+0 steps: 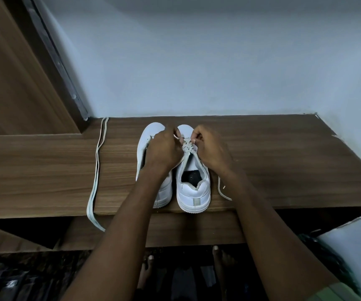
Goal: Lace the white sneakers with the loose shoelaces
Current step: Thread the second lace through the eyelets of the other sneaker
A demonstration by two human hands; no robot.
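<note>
While hands (166, 148) hide eyelets, lace (188, 146) pinched

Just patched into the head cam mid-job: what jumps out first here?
Two white low-top sneakers stand side by side, heels toward the camera, on the brown wood-grain shelf. Both hands, left hand and right hand, pinch the pale shoelace at the right sneaker. A second loose white shoelace lies left of the left sneaker, drooping over the shelf's front edge.

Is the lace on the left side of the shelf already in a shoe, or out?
Out. The spare lace lies doubled on the wooden shelf, apart from both shoes, its loop hanging over the front edge.
</note>
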